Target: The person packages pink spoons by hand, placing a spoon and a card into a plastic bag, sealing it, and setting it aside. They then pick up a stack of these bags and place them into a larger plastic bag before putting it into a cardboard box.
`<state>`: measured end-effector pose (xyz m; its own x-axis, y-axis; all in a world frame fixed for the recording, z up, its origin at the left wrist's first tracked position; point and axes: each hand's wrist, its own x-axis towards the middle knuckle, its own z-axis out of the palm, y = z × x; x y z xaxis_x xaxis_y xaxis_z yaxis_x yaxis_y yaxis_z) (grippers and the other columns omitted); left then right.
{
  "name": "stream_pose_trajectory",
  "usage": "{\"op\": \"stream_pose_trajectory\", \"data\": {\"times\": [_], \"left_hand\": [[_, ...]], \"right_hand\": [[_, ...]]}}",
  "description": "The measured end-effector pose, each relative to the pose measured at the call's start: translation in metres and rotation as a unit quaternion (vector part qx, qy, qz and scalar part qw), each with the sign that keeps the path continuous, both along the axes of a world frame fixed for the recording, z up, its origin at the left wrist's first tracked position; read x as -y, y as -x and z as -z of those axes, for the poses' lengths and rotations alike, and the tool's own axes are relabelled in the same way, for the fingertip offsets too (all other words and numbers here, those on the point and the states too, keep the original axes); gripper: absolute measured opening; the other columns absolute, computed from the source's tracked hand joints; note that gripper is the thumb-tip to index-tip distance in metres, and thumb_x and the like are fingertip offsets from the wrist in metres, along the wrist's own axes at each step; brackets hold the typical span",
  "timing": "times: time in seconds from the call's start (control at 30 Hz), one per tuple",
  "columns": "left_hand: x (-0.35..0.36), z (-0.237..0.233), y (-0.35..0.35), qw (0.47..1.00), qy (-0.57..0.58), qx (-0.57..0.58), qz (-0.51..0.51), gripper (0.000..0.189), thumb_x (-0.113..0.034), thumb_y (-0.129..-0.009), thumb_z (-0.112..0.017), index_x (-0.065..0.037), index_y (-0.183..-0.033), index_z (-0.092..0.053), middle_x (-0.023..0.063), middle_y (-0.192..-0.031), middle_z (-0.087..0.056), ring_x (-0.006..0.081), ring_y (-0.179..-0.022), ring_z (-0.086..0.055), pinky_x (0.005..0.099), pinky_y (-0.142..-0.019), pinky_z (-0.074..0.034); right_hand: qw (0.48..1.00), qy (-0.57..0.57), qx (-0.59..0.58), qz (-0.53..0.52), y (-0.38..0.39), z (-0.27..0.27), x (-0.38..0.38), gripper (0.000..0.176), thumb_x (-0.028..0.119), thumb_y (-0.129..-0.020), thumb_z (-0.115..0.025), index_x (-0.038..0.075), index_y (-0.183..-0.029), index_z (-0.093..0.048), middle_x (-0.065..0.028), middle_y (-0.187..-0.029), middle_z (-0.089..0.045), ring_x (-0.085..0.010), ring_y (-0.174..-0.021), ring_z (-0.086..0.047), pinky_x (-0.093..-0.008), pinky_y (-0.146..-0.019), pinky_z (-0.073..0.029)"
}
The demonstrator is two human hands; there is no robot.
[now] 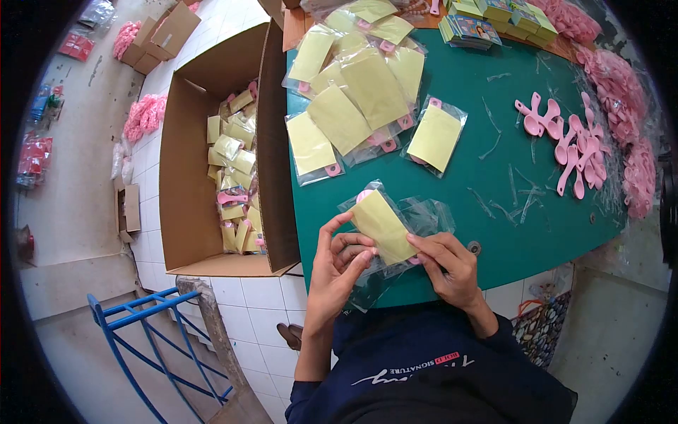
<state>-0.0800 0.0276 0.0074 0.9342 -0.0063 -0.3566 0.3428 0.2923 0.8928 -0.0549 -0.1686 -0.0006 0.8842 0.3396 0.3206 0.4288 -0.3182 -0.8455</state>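
Note:
In front of me, both hands are at a pale yellow card (pixel 383 225) with a pink plastic piece showing at its top and lower right. Crinkled clear plastic bags (pixel 429 215) lie around and under the card. My left hand (pixel 342 260) grips the card's lower left edge between thumb and fingers, its index finger raised along the upper left side. My right hand (pixel 450 267) pinches the card's right corner between thumb and index finger. A bagged yellow card (pixel 434 138) lies flat on the green table (pixel 459 191) beyond my hands.
Finished-looking bagged cards pile (pixel 353 92) at the table's far left. Pink spoons (pixel 575 145) lie at right among plastic strips (pixel 526 201), beside pink bundles (pixel 614 99). Printed card stacks (pixel 470 32) stand at the back. A cardboard box (pixel 185 177) of packets adjoins the table; a blue metal frame (pixel 145 304) stands lower left.

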Motion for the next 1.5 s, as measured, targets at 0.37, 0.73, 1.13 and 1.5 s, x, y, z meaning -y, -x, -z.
{"op": "stream_pose_trajectory", "data": {"times": [0.37,0.73,1.13,1.5], "left_hand": [[0.003,0.001,0.002,0.993,-0.093,0.038,-0.057,0.059,0.008,-0.081,-0.057,-0.005,-0.132,-0.03,0.0086,-0.101,-0.049,0.0122,-0.088,-0.056,0.0246,-0.081,-0.048],[0.021,0.0,0.007,0.998,0.014,0.044,-0.041,0.059,-0.002,-0.086,-0.059,0.003,-0.135,-0.026,0.0172,-0.113,-0.055,0.0188,-0.103,-0.057,0.027,-0.083,-0.049],[0.013,-0.017,0.007,1.0,0.011,0.001,0.011,0.035,-0.003,-0.087,-0.058,0.009,-0.119,-0.05,0.0116,-0.097,-0.066,0.0109,-0.087,-0.061,0.0231,-0.079,-0.049],[0.019,-0.016,-0.042,0.752,-0.576,0.284,0.148,0.04,-0.012,-0.077,-0.068,-0.005,-0.112,-0.051,0.0149,-0.093,-0.048,0.031,-0.081,-0.055,0.0387,-0.077,-0.044]], "right_hand": [[0.998,-0.041,-0.039,0.01,-0.001,-0.003,0.002,0.035,-0.008,-0.078,-0.06,0.003,-0.111,-0.063,-0.0105,-0.089,-0.06,-0.0168,-0.073,-0.061,-0.0271,-0.062,-0.05],[0.993,-0.08,-0.071,0.041,0.0,0.0,0.005,0.031,-0.005,-0.08,-0.06,0.002,-0.11,-0.063,-0.0108,-0.087,-0.061,-0.0157,-0.073,-0.059,-0.0252,-0.064,-0.048],[0.929,-0.118,-0.345,-0.065,-0.016,-0.038,0.013,0.022,0.004,-0.086,-0.059,-0.004,-0.106,-0.06,-0.0068,-0.084,-0.06,-0.0102,-0.066,-0.058,-0.0224,-0.059,-0.049],[0.998,0.048,0.004,0.03,-0.169,-0.079,0.061,0.029,0.012,-0.089,-0.054,0.003,-0.116,-0.057,-0.0115,-0.106,-0.06,-0.0181,-0.088,-0.062,-0.0285,-0.073,-0.05]]}}
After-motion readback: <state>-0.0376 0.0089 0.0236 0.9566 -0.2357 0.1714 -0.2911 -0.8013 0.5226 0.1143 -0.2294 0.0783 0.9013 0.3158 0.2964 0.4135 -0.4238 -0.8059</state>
